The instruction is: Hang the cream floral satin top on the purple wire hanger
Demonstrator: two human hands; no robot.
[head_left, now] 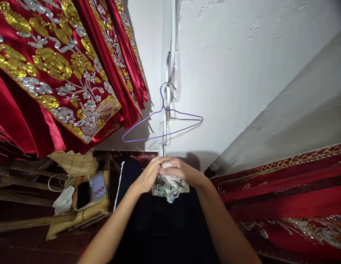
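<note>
The left hand (148, 178) and right hand (184, 171) are gripping a crumpled, pale patterned cloth (171, 189) between them, the fingers curling over its top and partly hiding one another; their far tips are not showing. The cloth is hanging out below the hands, in front of the person's dark clothes. Beyond it, a purple hanger (148, 139) is hanging by a white pole (171, 33). Red garments (63, 73) are hanging at the left, while a phone (84, 195) is lying on a stool (90, 212) beneath them.
</note>
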